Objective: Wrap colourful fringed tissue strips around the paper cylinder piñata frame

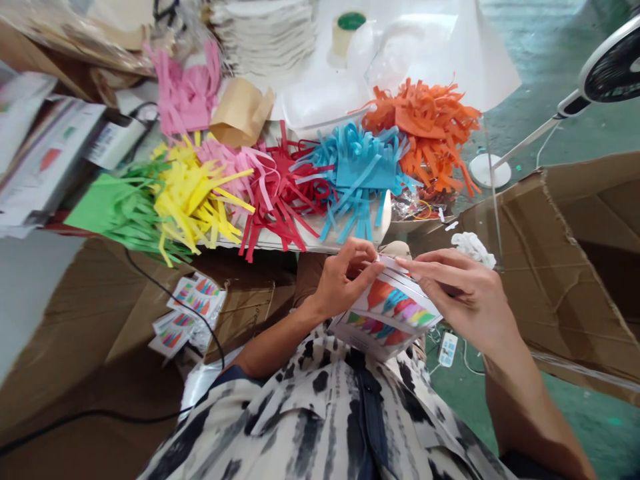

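The fingers [367, 257] of the left hand [343, 283] curl closed and pinch the upper edge of a folded white card [393, 310] printed with bands of coloured tassel shapes. The right hand [463, 297] lies along the far side, its fingers [425, 270] extended and pressed on the top edge. Gripped between both hands above the person's lap, the card seems held this way to keep its folds steady, though whether it is one piece or several layers is hard to tell. Beyond it, a white tray [325, 243] carries fringed paper bunches, apparently sorted by colour: green [117, 210], yellow [193, 207], red [275, 203], blue [357, 173] and orange [425, 137]. A pink fringed bunch [185, 87] sits farther back beside a curl of kraft paper [240, 113]. To the left, small printed cards [187, 313] lie scattered on brown cardboard [100, 320]. To the right, a crumpled white tissue [473, 247] rests against a torn cardboard flap [560, 247].
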Action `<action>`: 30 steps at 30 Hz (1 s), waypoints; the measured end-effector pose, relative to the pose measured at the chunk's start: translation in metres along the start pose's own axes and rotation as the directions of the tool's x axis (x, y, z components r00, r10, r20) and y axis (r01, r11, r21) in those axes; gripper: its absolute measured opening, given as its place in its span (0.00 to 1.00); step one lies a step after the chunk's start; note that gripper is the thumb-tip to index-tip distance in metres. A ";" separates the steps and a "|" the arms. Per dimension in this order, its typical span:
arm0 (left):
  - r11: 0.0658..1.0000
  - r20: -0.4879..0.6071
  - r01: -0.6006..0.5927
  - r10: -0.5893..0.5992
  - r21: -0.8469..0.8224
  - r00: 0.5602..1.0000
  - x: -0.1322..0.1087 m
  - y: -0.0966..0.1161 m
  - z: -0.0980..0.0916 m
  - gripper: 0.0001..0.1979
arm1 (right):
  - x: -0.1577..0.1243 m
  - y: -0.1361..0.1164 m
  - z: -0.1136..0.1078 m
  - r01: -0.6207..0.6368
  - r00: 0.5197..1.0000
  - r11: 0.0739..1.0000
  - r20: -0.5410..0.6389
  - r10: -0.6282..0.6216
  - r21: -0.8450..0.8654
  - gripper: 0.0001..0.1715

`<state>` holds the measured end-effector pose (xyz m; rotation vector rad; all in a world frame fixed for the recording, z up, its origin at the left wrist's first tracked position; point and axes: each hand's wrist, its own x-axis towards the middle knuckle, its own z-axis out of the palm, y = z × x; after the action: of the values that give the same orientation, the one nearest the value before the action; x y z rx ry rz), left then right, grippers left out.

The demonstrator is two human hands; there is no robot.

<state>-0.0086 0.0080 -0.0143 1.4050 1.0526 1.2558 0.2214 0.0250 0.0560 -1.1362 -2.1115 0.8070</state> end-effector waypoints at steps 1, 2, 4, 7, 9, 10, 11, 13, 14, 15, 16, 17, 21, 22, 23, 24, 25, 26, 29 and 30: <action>1.000 0.002 -0.007 0.007 0.011 1.000 0.000 0.003 0.000 0.13 | -0.001 0.000 0.001 -0.014 1.000 1.000 -0.016 0.014 -0.001 0.20; 1.000 0.007 -0.020 0.020 0.022 1.000 0.001 0.005 0.000 0.13 | -0.002 0.000 0.003 -0.022 0.999 1.000 -0.029 0.022 -0.006 0.20; 0.998 0.021 -0.050 0.049 0.035 0.999 0.001 0.007 0.000 0.13 | -0.003 -0.001 0.005 -0.023 0.998 0.999 -0.056 0.021 -0.030 0.19; 0.999 -0.001 -0.032 0.032 0.007 0.999 0.000 0.008 0.002 0.10 | -0.002 -0.003 0.007 0.008 0.997 0.998 -0.079 -0.014 -0.070 0.18; 0.999 -0.025 0.021 -0.021 -0.032 0.999 0.000 0.009 0.004 0.10 | -0.001 -0.005 0.008 0.034 0.995 0.995 -0.088 -0.042 -0.093 0.19; 0.997 -0.034 0.053 -0.055 -0.051 0.998 0.000 0.011 0.005 0.10 | -0.001 -0.006 0.008 0.046 0.994 0.994 -0.089 -0.056 -0.103 0.19; 0.993 -0.038 0.088 -0.091 -0.072 0.995 0.000 0.013 0.006 0.10 | 0.000 -0.007 0.008 0.058 0.994 0.992 -0.088 -0.068 -0.110 0.19; 0.979 -0.038 0.158 -0.164 -0.129 0.986 0.002 0.019 0.008 0.11 | 0.001 -0.007 0.008 0.071 0.994 0.991 -0.080 -0.080 -0.110 0.20; 0.967 -0.032 0.191 -0.199 -0.167 0.980 0.003 0.023 0.008 0.12 | 0.001 -0.008 0.008 0.074 0.994 0.992 -0.075 -0.082 -0.104 0.20; 0.952 -0.018 0.224 -0.233 -0.210 0.972 0.005 0.026 0.008 0.12 | 0.001 -0.008 0.008 0.073 0.994 0.993 -0.070 -0.079 -0.094 0.20; 0.932 0.001 0.256 -0.264 -0.255 0.964 0.006 0.029 0.008 0.13 | 0.001 -0.008 0.008 0.070 0.995 0.994 -0.068 -0.075 -0.084 0.20; 0.912 0.020 0.284 -0.292 -0.296 0.956 0.006 0.032 0.007 0.13 | 0.000 -0.008 0.007 0.067 0.995 0.995 -0.068 -0.072 -0.074 0.21; 0.850 0.048 0.338 -0.349 -0.405 0.936 0.006 0.036 0.004 0.16 | -0.002 -0.007 0.005 0.038 0.996 0.998 -0.074 -0.042 -0.047 0.21; 0.842 0.050 0.336 -0.349 -0.422 0.936 0.006 0.036 0.003 0.16 | -0.003 -0.007 0.005 0.028 0.997 0.999 -0.074 -0.031 -0.040 0.21; 0.836 0.055 0.333 -0.344 -0.436 0.937 0.005 0.036 0.002 0.16 | -0.003 -0.006 0.005 0.016 0.997 0.999 -0.074 -0.019 -0.030 0.21; 0.833 0.061 0.330 -0.339 -0.443 0.939 0.005 0.036 0.000 0.15 | -0.004 -0.006 0.005 0.004 0.997 1.000 -0.071 -0.006 -0.021 0.21; 0.834 0.067 0.332 -0.338 -0.441 0.939 0.006 0.037 -0.001 0.15 | -0.005 -0.005 0.005 -0.004 0.998 1.000 -0.070 0.003 -0.013 0.21; 0.837 0.070 0.337 -0.342 -0.431 0.937 0.006 0.037 -0.003 0.15 | -0.006 -0.004 0.005 -0.010 0.998 1.000 -0.069 0.010 -0.006 0.21; 0.839 0.060 0.372 -0.381 -0.397 0.923 0.009 0.038 -0.005 0.15 | -0.006 -0.005 0.005 -0.014 0.998 1.000 -0.061 0.014 0.003 0.22; 0.836 0.053 0.383 -0.395 -0.392 0.917 0.009 0.039 -0.005 0.15 | -0.006 -0.006 0.005 -0.008 0.998 1.000 -0.059 0.009 0.005 0.22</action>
<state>-0.0127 0.0107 0.0258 0.8120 0.9754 1.1080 0.2176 0.0163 0.0559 -1.1533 -2.0562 0.7728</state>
